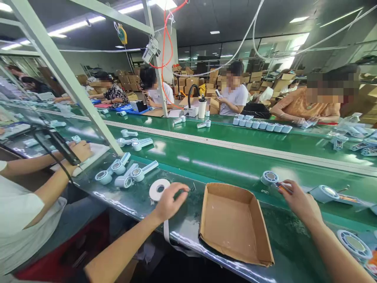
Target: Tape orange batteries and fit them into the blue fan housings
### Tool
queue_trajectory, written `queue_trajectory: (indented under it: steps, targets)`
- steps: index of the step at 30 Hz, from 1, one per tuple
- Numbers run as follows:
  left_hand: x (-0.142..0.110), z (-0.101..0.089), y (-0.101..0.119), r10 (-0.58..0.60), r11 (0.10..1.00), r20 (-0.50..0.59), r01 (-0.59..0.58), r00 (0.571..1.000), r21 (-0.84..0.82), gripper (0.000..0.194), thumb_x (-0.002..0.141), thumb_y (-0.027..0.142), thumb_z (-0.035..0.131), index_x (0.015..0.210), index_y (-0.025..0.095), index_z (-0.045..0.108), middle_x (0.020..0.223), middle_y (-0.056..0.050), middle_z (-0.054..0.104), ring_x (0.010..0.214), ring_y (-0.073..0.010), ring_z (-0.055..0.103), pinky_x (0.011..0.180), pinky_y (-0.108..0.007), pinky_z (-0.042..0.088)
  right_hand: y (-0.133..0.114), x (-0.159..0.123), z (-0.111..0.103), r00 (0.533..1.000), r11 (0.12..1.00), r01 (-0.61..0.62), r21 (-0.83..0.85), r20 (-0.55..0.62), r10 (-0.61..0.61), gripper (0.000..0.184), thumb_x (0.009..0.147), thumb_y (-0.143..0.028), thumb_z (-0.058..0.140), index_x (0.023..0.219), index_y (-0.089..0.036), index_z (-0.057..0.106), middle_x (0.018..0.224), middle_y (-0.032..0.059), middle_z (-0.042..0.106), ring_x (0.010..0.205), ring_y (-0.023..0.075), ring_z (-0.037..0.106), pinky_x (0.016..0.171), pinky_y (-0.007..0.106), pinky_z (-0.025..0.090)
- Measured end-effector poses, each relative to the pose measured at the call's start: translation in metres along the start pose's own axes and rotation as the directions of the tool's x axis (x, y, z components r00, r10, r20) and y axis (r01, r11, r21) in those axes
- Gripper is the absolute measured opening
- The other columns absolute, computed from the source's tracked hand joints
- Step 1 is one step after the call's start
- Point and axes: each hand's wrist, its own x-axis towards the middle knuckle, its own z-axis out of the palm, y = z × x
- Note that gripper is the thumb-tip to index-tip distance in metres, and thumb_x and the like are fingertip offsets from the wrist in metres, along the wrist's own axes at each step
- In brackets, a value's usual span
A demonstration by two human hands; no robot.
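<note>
My left hand (172, 200) hovers above the near edge of the bench, fingers bent and the thumb apart, holding nothing. Just left of it lies a roll of white tape (154, 190), with a loose strip hanging off the edge. My right hand (302, 202) is closed on the handle of a light blue handheld fan (269, 177), whose round head points left over the belt side. Between the hands sits a shallow cardboard tray (229, 220) with nothing in it. Several more fans (324, 193) lie right of my right hand, partly hidden by the arm.
A cluster of light blue fans (123, 173) lies at the left, beside a metal post (97, 125). A green conveyor belt (212, 153) runs across. A co-worker's hands (81, 151) work at the left; other people sit opposite, near a row of blue parts (262, 125).
</note>
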Motion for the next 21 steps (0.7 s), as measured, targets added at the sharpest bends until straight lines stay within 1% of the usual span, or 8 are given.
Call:
queue_trajectory:
  steps: [3,5,7,9,12,15,18,21]
  targets:
    - [-0.066,-0.044,-0.059,0.007,0.944,-0.198,0.059,0.980,0.324,0.028,0.098,0.034,0.052,0.114,0.029,0.074,0.118,-0.007,0.077,0.121,-0.0296,0.068,0.107,-0.048,0.059,-0.012,0.015,0.013,0.999,0.996,0.032,0.089,-0.047,-0.028,0.046,0.091,-0.048,0.047,0.125,-0.025,0.068,0.094,0.0160,0.079,0.080,0.0404,0.075,0.071,0.050,0.057]
    - [-0.097,-0.052,-0.081,0.079,0.898,-0.200,0.018,0.977,0.440,0.030,0.097,0.032,0.053,0.118,0.031,0.075,0.120,-0.006,0.077,0.123,-0.0306,0.067,0.107,-0.049,0.059,-0.022,0.018,0.016,0.991,0.992,0.028,0.119,-0.135,-0.011,0.045,0.089,-0.050,0.049,0.120,-0.025,0.070,0.115,0.0221,0.076,0.101,0.0449,0.074,0.080,0.056,0.057]
    - [-0.113,-0.048,-0.089,0.126,0.872,-0.179,-0.022,0.976,0.490,0.032,0.099,0.030,0.052,0.122,0.031,0.074,0.122,-0.006,0.076,0.123,-0.0299,0.067,0.108,-0.048,0.059,-0.033,0.016,0.010,0.960,0.992,-0.010,0.128,-0.277,0.045,0.048,0.089,-0.057,0.050,0.119,-0.027,0.072,0.138,0.0249,0.066,0.121,0.0501,0.065,0.089,0.063,0.054]
    - [-0.113,-0.039,-0.086,0.133,0.863,-0.136,-0.048,0.982,0.502,0.035,0.099,0.030,0.051,0.126,0.029,0.073,0.128,-0.007,0.075,0.126,-0.0297,0.066,0.110,-0.048,0.058,-0.045,0.008,-0.005,0.946,0.992,-0.002,0.128,-0.322,0.043,0.054,0.089,-0.063,0.050,0.121,-0.026,0.072,0.145,0.0242,0.060,0.130,0.0510,0.059,0.096,0.068,0.051]
    - [-0.085,-0.029,-0.079,0.091,0.864,-0.027,-0.065,0.996,0.498,0.042,0.095,0.030,0.054,0.134,0.026,0.070,0.138,-0.010,0.071,0.132,-0.0326,0.062,0.114,-0.052,0.053,-0.068,-0.025,-0.036,0.967,0.962,0.233,0.139,-0.135,-0.215,0.052,0.091,-0.059,0.050,0.119,-0.022,0.073,0.135,0.0205,0.067,0.130,0.0413,0.062,0.109,0.062,0.049]
    - [-0.046,-0.024,-0.077,0.029,0.882,0.032,-0.041,0.999,0.469,0.045,0.092,0.021,0.050,0.131,0.023,0.072,0.137,-0.011,0.071,0.129,-0.0329,0.064,0.113,-0.053,0.053,-0.100,-0.085,-0.060,0.859,0.852,0.492,0.180,0.061,-0.509,0.048,0.092,-0.054,0.059,0.126,-0.022,0.072,0.141,0.0171,0.068,0.135,0.0346,0.062,0.115,0.054,0.048]
    - [-0.027,-0.017,-0.069,0.057,0.906,-0.083,-0.017,0.995,0.424,0.043,0.092,0.016,0.045,0.125,0.019,0.073,0.131,-0.014,0.073,0.127,-0.0329,0.065,0.116,-0.053,0.050,-0.135,-0.145,-0.071,0.742,0.760,0.637,0.126,0.163,-0.650,0.043,0.087,-0.046,0.077,0.127,-0.032,0.075,0.142,0.0096,0.071,0.137,0.0329,0.062,0.116,0.048,0.049]
    - [-0.057,0.004,-0.048,0.149,0.939,-0.191,-0.079,0.970,0.333,0.039,0.098,0.023,0.044,0.125,0.019,0.072,0.127,-0.015,0.074,0.126,-0.0328,0.065,0.117,-0.054,0.048,-0.157,-0.182,-0.078,0.733,0.766,0.640,0.064,0.247,-0.634,0.015,0.098,-0.029,0.068,0.102,-0.032,0.081,0.105,0.0021,0.083,0.111,0.0243,0.075,0.109,0.041,0.054]
